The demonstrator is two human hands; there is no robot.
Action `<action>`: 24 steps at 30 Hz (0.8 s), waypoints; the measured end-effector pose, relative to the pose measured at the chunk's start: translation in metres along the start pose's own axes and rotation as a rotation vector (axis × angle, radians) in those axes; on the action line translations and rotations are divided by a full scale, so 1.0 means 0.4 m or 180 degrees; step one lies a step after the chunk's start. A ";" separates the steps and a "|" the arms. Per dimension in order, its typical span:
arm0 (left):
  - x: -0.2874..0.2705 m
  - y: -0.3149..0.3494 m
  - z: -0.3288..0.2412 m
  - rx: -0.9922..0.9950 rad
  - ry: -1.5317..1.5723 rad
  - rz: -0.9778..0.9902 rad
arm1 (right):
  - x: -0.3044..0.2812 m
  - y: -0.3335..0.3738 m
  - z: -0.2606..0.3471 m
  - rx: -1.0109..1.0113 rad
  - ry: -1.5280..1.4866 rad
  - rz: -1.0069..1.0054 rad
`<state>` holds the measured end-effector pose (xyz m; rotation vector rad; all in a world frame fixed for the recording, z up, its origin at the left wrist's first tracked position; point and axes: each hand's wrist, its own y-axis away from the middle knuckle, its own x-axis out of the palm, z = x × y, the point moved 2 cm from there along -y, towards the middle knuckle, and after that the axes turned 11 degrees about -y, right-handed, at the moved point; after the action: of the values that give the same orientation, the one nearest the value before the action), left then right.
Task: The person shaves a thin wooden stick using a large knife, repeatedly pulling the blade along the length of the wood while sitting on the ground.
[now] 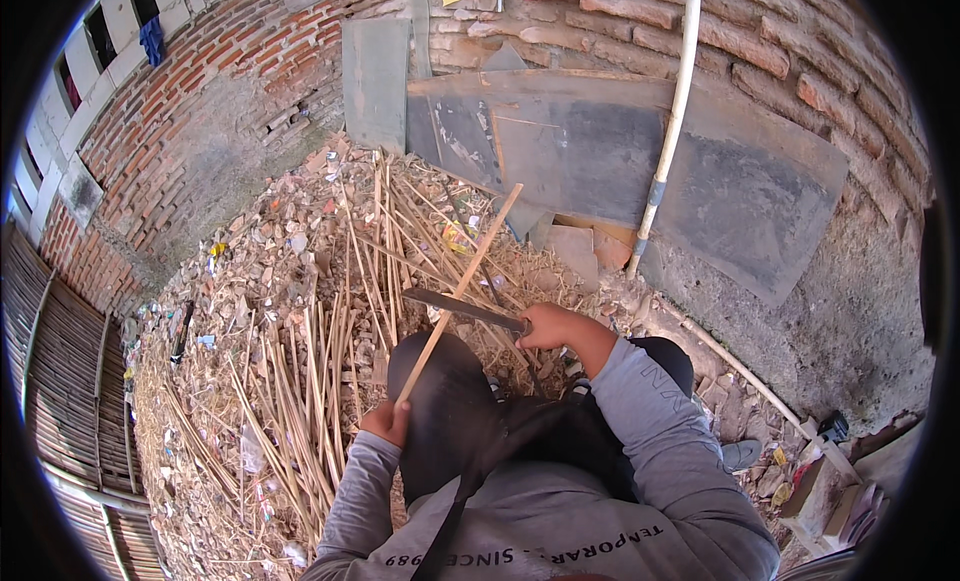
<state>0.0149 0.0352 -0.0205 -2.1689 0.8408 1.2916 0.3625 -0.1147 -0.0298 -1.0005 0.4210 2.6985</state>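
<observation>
My left hand (388, 421) is closed around the lower end of a pale bamboo strip (482, 249), beside my left knee. The strip slants up and to the right, away from me. In my right hand (565, 333) is the handle of a long knife with a dark, flat blade (462, 306), pointing left. Blade and strip cross above my left knee; whether the edge presses into the strip I cannot tell. More bamboo strips (325, 381) lie in a loose bundle on the ground to the left of my left hand.
Rubble and shavings (250, 281) cover the ground. Dark sheets (590, 151) lean on the brick wall (800, 61) ahead, with a white pipe (672, 131) in front. A bamboo panel (70, 371) stands far left. Wooden pieces (820, 501) sit at the lower right.
</observation>
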 end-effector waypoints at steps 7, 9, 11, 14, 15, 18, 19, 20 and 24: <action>0.006 -0.002 0.011 -0.0035 -0.0005 0.0032 | 0.000 -0.002 0.005 0.0047 0.0041 0.0113; 0.006 -0.002 0.010 -0.0029 -0.0049 0.0027 | -0.004 0.002 0.009 -0.0008 0.0020 0.0111; 0.003 -0.002 0.005 -0.0026 -0.0090 0.0000 | -0.008 0.007 0.012 -0.0106 -0.0066 0.0023; -0.004 0.005 -0.011 -0.0048 -0.0305 -0.0070 | -0.038 0.014 0.058 0.0160 -0.0023 -0.0346; 0.001 0.004 -0.016 -0.0038 -0.0468 -0.0086 | -0.043 0.021 0.064 0.0104 0.0079 -0.0404; 0.003 0.004 -0.033 -0.0073 -0.0791 -0.0062 | -0.043 0.032 0.078 -0.0023 0.0342 -0.0452; 0.001 0.006 -0.036 -0.0103 -0.0873 -0.0045 | -0.038 0.031 0.082 -0.0033 0.0399 -0.0388; 0.003 0.005 -0.034 -0.0082 -0.0867 -0.0047 | -0.034 0.030 0.086 -0.0043 0.0458 -0.0325; -0.011 0.006 -0.043 -0.0077 -0.0915 0.0022 | -0.085 0.034 0.044 0.0093 0.0318 -0.0555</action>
<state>0.0218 0.0234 -0.0091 -1.9358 0.7191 1.5765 0.3729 -0.1254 0.0080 -1.1126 0.3718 2.4893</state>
